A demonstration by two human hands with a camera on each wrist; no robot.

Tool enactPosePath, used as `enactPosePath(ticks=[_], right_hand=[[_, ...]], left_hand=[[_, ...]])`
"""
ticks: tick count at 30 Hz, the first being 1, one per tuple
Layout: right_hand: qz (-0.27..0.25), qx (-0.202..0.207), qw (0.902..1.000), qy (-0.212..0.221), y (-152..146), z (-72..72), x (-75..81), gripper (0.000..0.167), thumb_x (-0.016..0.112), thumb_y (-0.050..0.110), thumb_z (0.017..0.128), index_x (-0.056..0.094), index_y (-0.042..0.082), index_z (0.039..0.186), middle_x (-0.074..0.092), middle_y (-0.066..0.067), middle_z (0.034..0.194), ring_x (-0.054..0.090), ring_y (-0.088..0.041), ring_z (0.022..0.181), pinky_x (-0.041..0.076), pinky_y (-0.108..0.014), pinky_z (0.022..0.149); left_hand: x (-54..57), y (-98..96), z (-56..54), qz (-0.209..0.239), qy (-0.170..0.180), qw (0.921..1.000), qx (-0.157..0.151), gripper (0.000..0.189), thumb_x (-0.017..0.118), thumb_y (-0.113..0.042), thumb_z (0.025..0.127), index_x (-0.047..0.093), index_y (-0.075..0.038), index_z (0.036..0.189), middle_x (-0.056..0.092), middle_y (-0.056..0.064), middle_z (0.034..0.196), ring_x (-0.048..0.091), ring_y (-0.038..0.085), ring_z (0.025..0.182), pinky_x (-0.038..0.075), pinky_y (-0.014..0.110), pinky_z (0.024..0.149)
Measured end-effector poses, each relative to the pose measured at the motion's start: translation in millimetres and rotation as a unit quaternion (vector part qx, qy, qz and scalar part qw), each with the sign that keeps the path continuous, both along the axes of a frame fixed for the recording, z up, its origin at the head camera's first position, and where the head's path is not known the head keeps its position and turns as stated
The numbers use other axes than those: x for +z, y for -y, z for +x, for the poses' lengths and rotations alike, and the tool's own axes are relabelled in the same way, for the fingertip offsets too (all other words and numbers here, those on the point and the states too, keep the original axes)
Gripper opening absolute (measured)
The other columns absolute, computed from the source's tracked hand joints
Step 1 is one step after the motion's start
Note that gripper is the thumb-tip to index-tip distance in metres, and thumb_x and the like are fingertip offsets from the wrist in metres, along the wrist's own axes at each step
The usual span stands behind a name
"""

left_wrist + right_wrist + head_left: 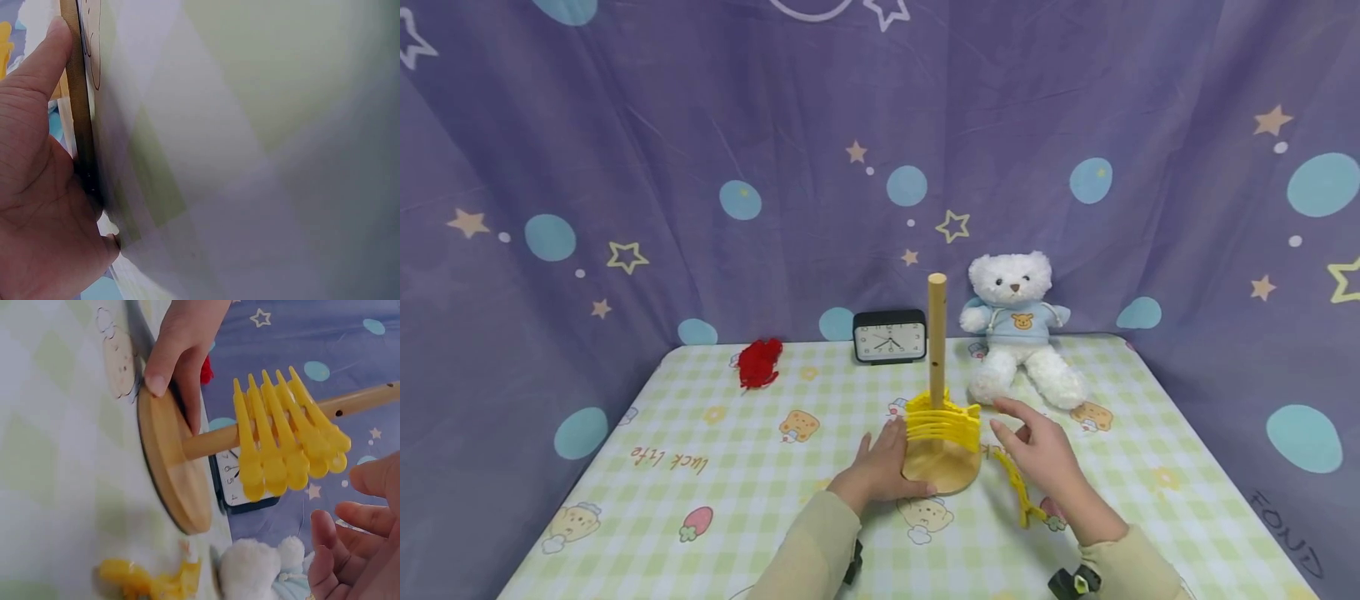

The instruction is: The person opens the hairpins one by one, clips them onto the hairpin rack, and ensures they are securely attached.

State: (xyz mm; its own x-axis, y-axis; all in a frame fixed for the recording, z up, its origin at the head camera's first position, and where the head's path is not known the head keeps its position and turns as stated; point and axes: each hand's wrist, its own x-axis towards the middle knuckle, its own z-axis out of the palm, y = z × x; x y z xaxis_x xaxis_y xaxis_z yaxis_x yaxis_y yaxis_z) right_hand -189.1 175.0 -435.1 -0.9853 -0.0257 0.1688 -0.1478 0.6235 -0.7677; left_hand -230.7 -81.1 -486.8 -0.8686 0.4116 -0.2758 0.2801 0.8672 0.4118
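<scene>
A wooden stand (942,477) with an upright round post (937,333) is in the middle of the table. Around the post's lower part sits a bunch of several yellow curved plastic pieces (275,450), with narrow tips and rounded ends. My left hand (880,467) grips the stand's round base at its left edge, thumb at the front. To the right, my right hand (1043,450) hovers with fingers loosely bent, holding nothing. Beneath it a separate yellow plastic piece (1018,487) lies on the cloth. In the left wrist view, my thumb and fingers lie along the base's rim (78,94).
At the back stand a black-framed clock (890,337) and a seated white teddy bear (1018,325) in a blue top. A red bundle (759,363) lies back left. A checked cloth (647,517) covers the table, and a purple curtain (820,108) hangs behind.
</scene>
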Motion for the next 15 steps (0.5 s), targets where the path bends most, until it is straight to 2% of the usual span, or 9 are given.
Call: enactPosePath(ticks=[5,11,15], right_hand=[[0.020,-0.010,0.9997,0.005,-10.2,3.1,-5.9,0.035,0.065,0.027,0.095,0.064,0.015,0.128,0.065,-0.008,0.123,0.056,-0.012,0.068,0.046,-0.028,0.057],[0.033,-0.021,0.9991,0.019,-17.9,7.5,-11.7,0.028,0.067,0.021,0.093,0.067,0.011,0.119,0.068,-0.009,0.114,0.059,-0.012,0.074,0.049,-0.030,0.063],[0.040,-0.029,0.9981,0.037,-21.8,9.7,-15.2,0.029,0.067,0.020,0.093,0.066,0.010,0.119,0.068,-0.007,0.111,0.059,-0.013,0.075,0.049,-0.030,0.064]], left_hand=[[1.6,0.2,0.5,0.002,-0.002,1.0000,0.001,0.117,0.065,-0.069,0.078,0.008,-0.004,0.157,0.005,0.011,0.163,0.005,0.022,0.150,-0.001,0.048,0.119],[3.2,0.4,1.3,0.003,-0.003,1.0000,0.001,0.115,0.065,-0.068,0.079,0.009,-0.003,0.156,0.006,0.012,0.163,0.006,0.023,0.150,0.000,0.049,0.119],[3.1,0.4,1.9,-0.001,-0.004,1.0000,-0.001,0.114,0.065,-0.068,0.079,0.010,-0.004,0.156,0.007,0.011,0.163,0.006,0.023,0.149,0.001,0.049,0.119]])
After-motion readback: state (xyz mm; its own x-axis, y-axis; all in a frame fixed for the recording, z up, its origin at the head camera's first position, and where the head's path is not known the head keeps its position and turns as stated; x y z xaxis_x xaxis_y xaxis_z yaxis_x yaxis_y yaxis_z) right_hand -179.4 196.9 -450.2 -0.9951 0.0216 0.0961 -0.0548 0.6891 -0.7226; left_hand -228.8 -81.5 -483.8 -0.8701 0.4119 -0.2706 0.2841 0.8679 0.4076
